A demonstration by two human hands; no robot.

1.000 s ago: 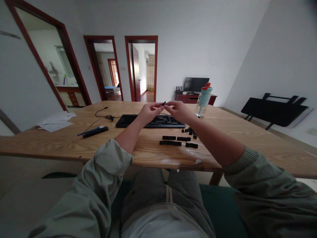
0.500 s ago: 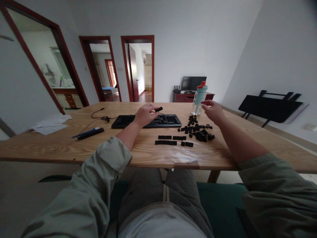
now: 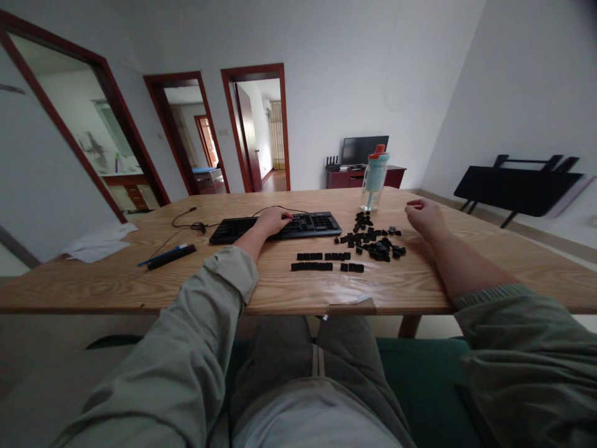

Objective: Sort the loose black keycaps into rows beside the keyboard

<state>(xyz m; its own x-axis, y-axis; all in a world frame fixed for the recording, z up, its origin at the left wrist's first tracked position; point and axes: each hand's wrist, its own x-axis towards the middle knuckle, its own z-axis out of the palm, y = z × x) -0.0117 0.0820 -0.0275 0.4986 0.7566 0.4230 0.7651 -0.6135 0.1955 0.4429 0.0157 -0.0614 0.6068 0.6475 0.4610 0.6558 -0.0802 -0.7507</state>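
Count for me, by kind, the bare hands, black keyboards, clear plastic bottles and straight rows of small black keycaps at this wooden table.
Bare hands: 2 (left hand, right hand)
Black rectangular keyboard: 1
Clear plastic bottle with red cap: 1
Straight rows of small black keycaps: 2
Total: 6
Jumbled loose black keycaps: uncountable here.

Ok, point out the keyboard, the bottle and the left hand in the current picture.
Keyboard (image 3: 308,224): head view, on the keys right of the hand.
Bottle (image 3: 375,178): head view, on its teal middle.
Left hand (image 3: 271,220): head view, on its back.
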